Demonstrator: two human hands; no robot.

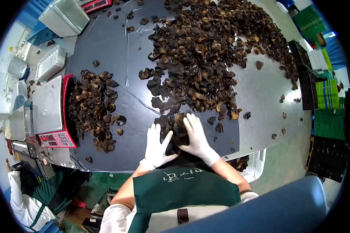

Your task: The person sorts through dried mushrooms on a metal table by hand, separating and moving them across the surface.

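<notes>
Both hands wear white gloves and lie at the near edge of a large pile of dark brown wood ear mushrooms [198,70]. My left hand [156,148] rests on the left side of a small clump of wood ears [174,126], fingers stretched forward and thumb apart. On the clump's right side is my right hand [198,140], its fingers also extended and touching the pieces. Some mushrooms between the palms are partly hidden by the fingers.
A red scale [66,116] with a metal pan stands left, beside a smaller wood ear heap [95,105]. Clear plastic trays [51,64] sit behind it. A white basket [256,165] is below the table's near edge. Another person [27,198] is at lower left. Green crates [328,123] stand right.
</notes>
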